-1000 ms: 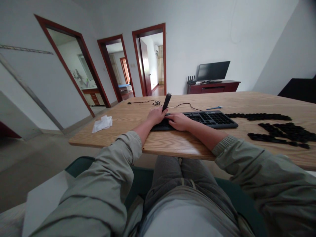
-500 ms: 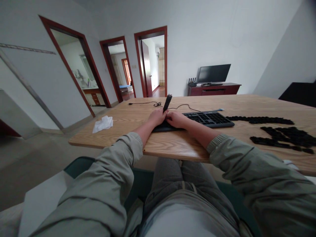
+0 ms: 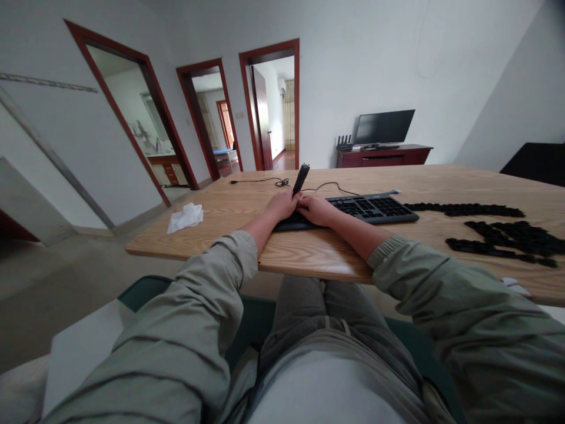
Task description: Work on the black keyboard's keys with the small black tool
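Observation:
My left hand (image 3: 280,206) is shut on the lower end of a black corded pen-shaped tool (image 3: 301,179), which points up and away from me. My right hand (image 3: 316,211) lies beside it, with its fingers reaching toward the tool's base. That hand rests on the near end of a black computer keyboard (image 3: 371,207), and both hands hide the keyboard's left part. A thin black cable (image 3: 282,183) curls across the wood behind my hands. Rows of small black keycaps (image 3: 507,240) lie to the right of the keyboard.
All this lies on a light oak table (image 3: 309,254), with a crumpled white tissue (image 3: 185,218) at its left and a small blue item (image 3: 396,191) behind the keyboard. A dark monitor (image 3: 384,127) stands on a red-brown cabinet (image 3: 382,156) beyond the table.
The whole view has levelled and shifted slightly as my head moved. My hands and the black tool stay together in nearly the same place on the keyboard.

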A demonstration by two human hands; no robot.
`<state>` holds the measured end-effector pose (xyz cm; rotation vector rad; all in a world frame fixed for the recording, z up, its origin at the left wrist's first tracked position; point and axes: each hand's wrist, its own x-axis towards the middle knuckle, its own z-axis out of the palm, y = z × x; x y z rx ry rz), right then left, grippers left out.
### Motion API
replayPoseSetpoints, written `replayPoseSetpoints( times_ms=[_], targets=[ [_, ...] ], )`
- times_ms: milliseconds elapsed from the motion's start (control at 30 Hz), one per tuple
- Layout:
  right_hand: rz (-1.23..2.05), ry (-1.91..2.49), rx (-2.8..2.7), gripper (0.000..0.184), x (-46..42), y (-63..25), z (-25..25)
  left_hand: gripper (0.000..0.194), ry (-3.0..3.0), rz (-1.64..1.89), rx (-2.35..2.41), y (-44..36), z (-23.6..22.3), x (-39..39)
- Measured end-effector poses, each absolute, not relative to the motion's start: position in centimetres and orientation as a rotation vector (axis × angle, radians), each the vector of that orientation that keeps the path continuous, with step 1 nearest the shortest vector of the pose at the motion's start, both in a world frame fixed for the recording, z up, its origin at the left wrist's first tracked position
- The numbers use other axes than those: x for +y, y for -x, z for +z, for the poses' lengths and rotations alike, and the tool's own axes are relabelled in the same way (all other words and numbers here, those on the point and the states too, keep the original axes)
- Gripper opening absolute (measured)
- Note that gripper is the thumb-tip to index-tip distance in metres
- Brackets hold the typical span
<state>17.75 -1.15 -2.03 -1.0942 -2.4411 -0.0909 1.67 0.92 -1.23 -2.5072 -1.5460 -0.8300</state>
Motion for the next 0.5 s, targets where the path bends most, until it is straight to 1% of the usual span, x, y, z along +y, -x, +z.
replayPoseSetpoints(
  times_ms=[500],
  targets=[
    [-0.113,1.099,-2.437,0.028,-1.17,-17.72,-2.08,0.049,2.531,-0.885,-1.565,-1.91,-1.21,0.9]
  ],
)
